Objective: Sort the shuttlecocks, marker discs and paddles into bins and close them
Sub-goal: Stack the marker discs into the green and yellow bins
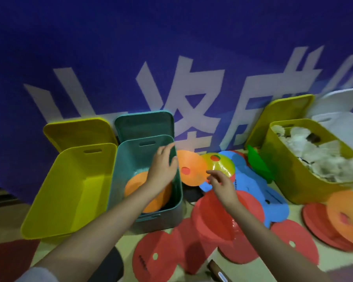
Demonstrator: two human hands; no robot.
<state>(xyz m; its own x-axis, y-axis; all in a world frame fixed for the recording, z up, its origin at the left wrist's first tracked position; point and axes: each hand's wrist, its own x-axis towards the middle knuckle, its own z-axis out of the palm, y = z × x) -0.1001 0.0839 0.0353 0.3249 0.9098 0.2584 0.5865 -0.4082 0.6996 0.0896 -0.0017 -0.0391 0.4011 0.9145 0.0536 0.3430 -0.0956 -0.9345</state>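
Three open bins stand on the pale tabletop (8,222) before a blue wall (171,37) with big white characters: an olive bin (293,180) at right heaped with white shuttlecocks (322,153), a yellow bin (69,192) at left, and a teal bin (130,163) just beside it. Lids lean against the wall behind them: a yellow lid (77,129), a teal lid (143,123), an olive lid (281,112), and a white one (344,98) at far right. Red paddles (218,218) overlap in a heap on the near tabletop, with a blue paddle (259,190) lying across them and a green one (259,165) propped against the olive bin. A stack of red and orange discs (344,218) sits at the right edge. Inside the teal bin lies an orange marker disc (135,186). The left hand (163,165) rests on the teal bin's right wall, fingers loosely spread and holding nothing. Just right of that hand, outside the bin, an orange disc (192,167) lies tilted, overlapped by a yellow marker disc (220,163) standing on edge. The right hand (220,184) hangs just below the yellow disc, fingers relaxed and slightly curled, their tips near its lower rim; whether they touch it cannot be told.
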